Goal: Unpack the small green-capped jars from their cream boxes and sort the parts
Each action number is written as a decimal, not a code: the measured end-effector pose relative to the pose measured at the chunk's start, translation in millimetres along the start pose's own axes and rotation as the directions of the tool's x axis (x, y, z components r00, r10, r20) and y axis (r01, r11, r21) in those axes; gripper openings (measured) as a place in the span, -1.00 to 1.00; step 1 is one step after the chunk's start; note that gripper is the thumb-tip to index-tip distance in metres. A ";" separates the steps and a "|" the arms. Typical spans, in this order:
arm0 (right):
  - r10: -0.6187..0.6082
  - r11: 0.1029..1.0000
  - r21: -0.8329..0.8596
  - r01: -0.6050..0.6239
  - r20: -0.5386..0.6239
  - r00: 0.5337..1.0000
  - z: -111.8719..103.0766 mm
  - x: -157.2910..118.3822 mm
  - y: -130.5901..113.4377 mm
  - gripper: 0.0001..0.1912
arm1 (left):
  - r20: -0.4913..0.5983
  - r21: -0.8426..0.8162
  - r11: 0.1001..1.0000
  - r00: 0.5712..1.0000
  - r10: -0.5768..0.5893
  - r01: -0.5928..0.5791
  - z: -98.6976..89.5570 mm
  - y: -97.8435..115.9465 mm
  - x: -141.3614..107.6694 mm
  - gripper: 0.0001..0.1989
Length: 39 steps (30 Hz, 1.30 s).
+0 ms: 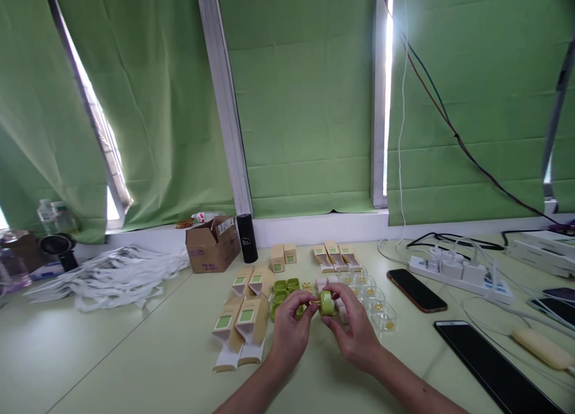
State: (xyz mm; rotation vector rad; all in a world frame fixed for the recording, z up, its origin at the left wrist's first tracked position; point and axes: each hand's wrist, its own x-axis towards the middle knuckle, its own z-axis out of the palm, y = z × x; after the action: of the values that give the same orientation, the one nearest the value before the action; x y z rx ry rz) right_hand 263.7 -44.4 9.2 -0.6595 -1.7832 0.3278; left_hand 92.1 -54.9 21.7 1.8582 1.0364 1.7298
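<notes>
My right hand (353,333) is closed around a small green container (327,304), held on its side above the table with thumb and fingers. Close against it, my left hand (291,327) pinches a small yellow loop-shaped piece (314,302), which meets or nearly meets the container's left side. Behind my hands are several green square cups (279,295) and a group of small yellow pieces (307,287). To the right stand clear plastic covers (385,319) with yellow bits in them. Pale pinkish blocks (321,282) are partly hidden by my right hand.
Open kraft-paper boxes (251,318) lie left of my hands, with more boxes (335,257) behind. Farther left are a cardboard carton (212,249), a black cylinder (247,239) and white straps (117,279). Phones (417,290), a tablet (489,366) and a power strip (462,276) occupy the right.
</notes>
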 end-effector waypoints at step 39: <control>0.045 0.989 0.134 -0.055 0.071 0.996 1.1 5.5 3.1 -0.54 | 0.116 -0.045 0.994 0.989 -0.094 0.100 -5.3 5.5 -0.9 -0.60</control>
State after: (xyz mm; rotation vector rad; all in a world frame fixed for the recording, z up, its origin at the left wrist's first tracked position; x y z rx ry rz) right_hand 262.4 -38.6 11.6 -0.6027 -1.7928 0.5070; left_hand 88.4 -60.2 25.9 1.8211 1.0115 1.5619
